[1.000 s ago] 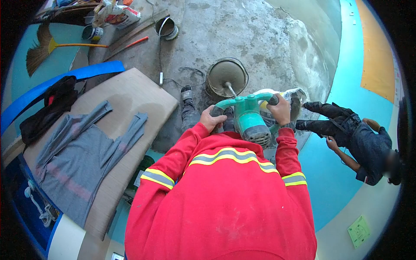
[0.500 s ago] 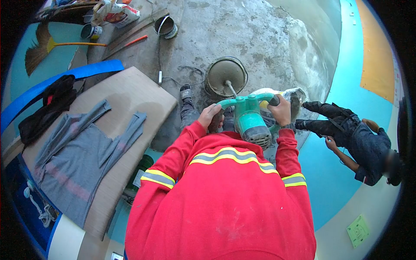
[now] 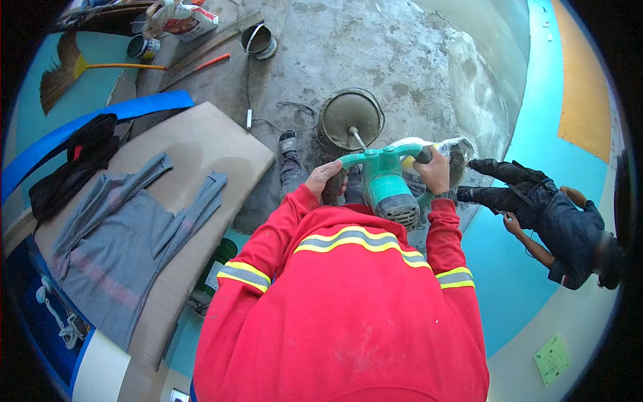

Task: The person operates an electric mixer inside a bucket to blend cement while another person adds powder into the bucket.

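A green handheld power mixer (image 3: pixel 388 187) is held in front of my red-sleeved body. My left hand (image 3: pixel 324 179) is wrapped round its left handle, and my right hand (image 3: pixel 437 169) grips the handle on the right. From the mixer a metal shaft (image 3: pixel 358 139) runs down at a slant into a round bucket (image 3: pixel 323 139). Grey wet mix (image 3: pixel 347 114) fills much of that bucket, and the lower end of the shaft is hidden in it. A whitish sack (image 3: pixel 454 151) lies just beyond my right hand.
Another person (image 3: pixel 559 214) in dark clothes stands at the right. A table (image 3: pixel 221 141) with a grey shirt (image 3: pixel 130 234) is at my left. A cable (image 3: pixel 284 128) crosses the concrete floor. A small bucket (image 3: pixel 264 48), a broom (image 3: pixel 67 70) and planks (image 3: pixel 214 47) lie farther off.
Almost nothing differs. Both hands keep their hold on the mixer, and the whole view has shifted very slightly.
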A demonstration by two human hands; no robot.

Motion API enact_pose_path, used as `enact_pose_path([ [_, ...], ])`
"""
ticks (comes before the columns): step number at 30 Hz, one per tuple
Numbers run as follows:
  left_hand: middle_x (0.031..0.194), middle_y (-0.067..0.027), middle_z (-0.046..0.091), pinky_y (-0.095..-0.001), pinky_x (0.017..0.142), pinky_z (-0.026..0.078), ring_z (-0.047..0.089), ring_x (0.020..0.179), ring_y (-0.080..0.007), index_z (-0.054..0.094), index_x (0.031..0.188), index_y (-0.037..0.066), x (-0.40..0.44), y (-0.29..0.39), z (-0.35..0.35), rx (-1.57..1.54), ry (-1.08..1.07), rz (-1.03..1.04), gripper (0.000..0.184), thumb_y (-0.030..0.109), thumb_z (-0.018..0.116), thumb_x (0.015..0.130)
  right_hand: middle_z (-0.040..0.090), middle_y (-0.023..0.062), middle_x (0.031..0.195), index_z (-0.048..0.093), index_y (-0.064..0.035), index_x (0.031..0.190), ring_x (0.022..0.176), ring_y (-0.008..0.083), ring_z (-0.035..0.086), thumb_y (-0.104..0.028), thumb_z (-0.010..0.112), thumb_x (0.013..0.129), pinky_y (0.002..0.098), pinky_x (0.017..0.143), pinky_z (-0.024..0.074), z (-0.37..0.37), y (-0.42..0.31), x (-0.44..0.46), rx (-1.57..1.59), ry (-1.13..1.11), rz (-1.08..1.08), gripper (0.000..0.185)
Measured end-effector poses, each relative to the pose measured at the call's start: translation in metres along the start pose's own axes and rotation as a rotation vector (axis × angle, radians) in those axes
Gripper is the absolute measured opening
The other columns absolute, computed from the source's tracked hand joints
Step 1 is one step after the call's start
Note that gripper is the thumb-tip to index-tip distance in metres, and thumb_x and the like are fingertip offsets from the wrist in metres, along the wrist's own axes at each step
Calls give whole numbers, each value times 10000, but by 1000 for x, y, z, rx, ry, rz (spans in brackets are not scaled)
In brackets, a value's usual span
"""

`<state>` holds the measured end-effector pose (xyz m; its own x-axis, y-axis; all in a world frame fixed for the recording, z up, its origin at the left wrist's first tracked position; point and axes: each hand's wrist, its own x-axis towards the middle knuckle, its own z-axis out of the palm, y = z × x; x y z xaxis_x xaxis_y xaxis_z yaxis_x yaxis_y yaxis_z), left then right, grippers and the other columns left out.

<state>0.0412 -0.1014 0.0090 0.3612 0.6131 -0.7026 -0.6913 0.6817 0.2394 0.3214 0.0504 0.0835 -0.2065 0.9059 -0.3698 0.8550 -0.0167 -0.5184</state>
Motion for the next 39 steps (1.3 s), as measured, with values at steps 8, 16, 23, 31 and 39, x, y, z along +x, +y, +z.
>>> enact_pose_path([
  [8, 817, -61, 642, -307, 605, 525, 633, 678, -169, 602, 1004, 48, 0, 1, -3, -9, -14, 0, 397, 419, 644, 872, 672, 211, 836, 644, -15, 975, 819, 367, 667, -207, 701, 652, 408, 710, 518, 3, 3, -1, 38, 22, -21, 381],
  [16, 826, -58, 638, -307, 615, 523, 626, 691, -164, 600, 1009, 51, -1, 0, -3, 3, -14, 14, 392, 417, 639, 874, 673, 208, 832, 645, -14, 967, 815, 364, 668, -200, 697, 657, 404, 708, 517, 1, -2, -2, 35, 25, -30, 365],
  [23, 836, -45, 627, -288, 603, 509, 615, 683, -148, 579, 1040, 78, -3, -2, -2, 21, -29, 41, 379, 416, 637, 879, 678, 208, 839, 648, -8, 975, 813, 349, 675, -195, 718, 653, 397, 710, 516, -2, -7, -4, 50, -1, -10, 379],
  [31, 830, -30, 613, -276, 597, 503, 605, 673, -133, 535, 1063, 94, -2, -6, -1, 150, -18, 128, 364, 395, 639, 887, 677, 209, 843, 648, -5, 971, 795, 345, 676, -198, 749, 643, 384, 700, 514, 1, 1, -6, 58, 48, -42, 394],
  [39, 760, -66, 604, -287, 559, 501, 599, 625, -151, 536, 1012, 73, -1, -2, 8, 90, 55, 86, 429, 471, 624, 879, 679, 194, 842, 633, 19, 1002, 780, 287, 687, -154, 739, 634, 353, 705, 520, -1, 2, -6, 18, 56, -27, 420],
])
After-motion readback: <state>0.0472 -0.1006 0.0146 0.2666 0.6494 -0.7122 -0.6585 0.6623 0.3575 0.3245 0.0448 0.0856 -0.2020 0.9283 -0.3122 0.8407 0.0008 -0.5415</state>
